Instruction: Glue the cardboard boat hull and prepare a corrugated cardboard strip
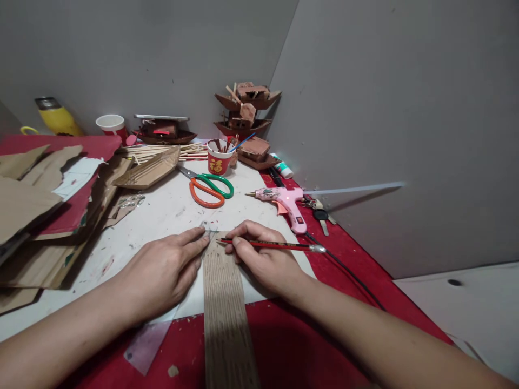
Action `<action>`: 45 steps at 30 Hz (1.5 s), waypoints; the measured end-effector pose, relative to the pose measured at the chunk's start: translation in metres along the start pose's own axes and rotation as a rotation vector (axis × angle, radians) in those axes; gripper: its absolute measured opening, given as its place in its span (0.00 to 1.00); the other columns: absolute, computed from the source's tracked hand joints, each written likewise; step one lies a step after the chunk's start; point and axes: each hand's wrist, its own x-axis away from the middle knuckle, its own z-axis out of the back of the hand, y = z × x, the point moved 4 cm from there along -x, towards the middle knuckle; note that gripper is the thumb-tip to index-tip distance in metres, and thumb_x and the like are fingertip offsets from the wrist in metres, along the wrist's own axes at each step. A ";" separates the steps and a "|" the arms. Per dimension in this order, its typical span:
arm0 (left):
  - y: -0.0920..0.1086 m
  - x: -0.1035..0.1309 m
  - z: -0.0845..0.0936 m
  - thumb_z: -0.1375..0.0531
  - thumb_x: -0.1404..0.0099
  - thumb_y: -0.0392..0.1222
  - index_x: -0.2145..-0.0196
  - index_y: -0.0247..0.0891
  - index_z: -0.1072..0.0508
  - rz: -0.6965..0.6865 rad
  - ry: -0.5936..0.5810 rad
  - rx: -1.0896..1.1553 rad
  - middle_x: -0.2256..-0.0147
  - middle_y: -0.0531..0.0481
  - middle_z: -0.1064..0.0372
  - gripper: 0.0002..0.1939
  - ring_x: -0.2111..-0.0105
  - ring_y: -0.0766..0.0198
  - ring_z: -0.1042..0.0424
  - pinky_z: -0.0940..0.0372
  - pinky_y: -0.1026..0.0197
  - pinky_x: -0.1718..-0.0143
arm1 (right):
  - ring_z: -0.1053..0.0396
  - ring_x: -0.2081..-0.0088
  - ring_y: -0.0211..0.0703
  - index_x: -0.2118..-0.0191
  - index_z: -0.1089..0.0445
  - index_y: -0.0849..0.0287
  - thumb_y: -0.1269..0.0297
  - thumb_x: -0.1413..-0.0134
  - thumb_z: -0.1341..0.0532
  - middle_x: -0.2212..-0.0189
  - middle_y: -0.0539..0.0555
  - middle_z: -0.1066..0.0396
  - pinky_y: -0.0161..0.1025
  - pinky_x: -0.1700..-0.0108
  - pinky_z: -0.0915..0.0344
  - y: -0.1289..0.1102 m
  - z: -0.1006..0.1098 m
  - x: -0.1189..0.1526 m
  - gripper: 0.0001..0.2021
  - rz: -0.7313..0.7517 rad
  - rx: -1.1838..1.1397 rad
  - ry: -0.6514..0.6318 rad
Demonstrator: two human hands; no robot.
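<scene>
My right hand [263, 254] is closed around a red and black pencil [279, 245], its tip close to the far end of a ribbed cardboard strip [225, 308]. To the left, my left hand [168, 267] lies with its fingers stretched out, fingertips pressing down near the strip's far end. A clear plastic strip that looks like a ruler [148, 346] runs slantwise under that hand; most of it is hidden. The cardboard strip lies lengthwise between my hands, over white paper [259, 208] and the red tabletop [284, 346].
Scissors [208, 189] and a pink glue gun [284, 202] lie beyond my hands. Cardboard pieces [36, 259] are stacked at left. A paper cup [219, 156], thin wooden sticks [190, 151] and brown model boats [245, 124] stand at the back. Grey walls [365, 108] border the table.
</scene>
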 end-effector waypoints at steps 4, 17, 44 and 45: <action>0.000 0.002 0.002 0.52 0.33 0.42 0.41 0.37 0.35 0.057 -0.014 -0.004 0.40 0.42 0.40 0.24 0.46 0.54 0.32 0.36 0.52 0.45 | 0.33 0.76 0.34 0.67 0.31 0.60 0.70 0.46 0.44 0.74 0.50 0.26 0.31 0.73 0.36 -0.001 0.003 -0.001 0.04 -0.026 -0.049 0.036; -0.005 0.008 0.012 0.51 0.35 0.39 0.43 0.34 0.35 0.215 0.135 -0.062 0.55 0.38 0.28 0.23 0.58 0.50 0.27 0.30 0.50 0.59 | 0.31 0.57 0.48 0.51 0.34 0.60 0.67 0.42 0.42 0.58 0.60 0.28 0.47 0.54 0.35 -0.007 0.012 -0.006 0.13 0.260 0.473 -0.003; -0.010 0.057 0.042 0.36 0.44 0.45 0.57 0.35 0.28 0.556 0.344 1.085 0.68 0.48 0.28 0.18 0.71 0.62 0.29 0.35 0.62 0.70 | 0.37 0.75 0.36 0.56 0.32 0.63 0.61 0.49 0.39 0.74 0.48 0.36 0.31 0.75 0.39 -0.026 0.024 -0.006 0.15 0.236 -0.078 -0.146; -0.023 0.066 0.046 0.34 0.45 0.42 0.58 0.33 0.28 0.631 0.459 1.323 0.68 0.46 0.27 0.18 0.71 0.63 0.28 0.34 0.63 0.69 | 0.38 0.75 0.36 0.55 0.33 0.62 0.60 0.48 0.40 0.74 0.48 0.37 0.31 0.76 0.39 -0.028 0.033 -0.009 0.16 0.222 -0.128 -0.082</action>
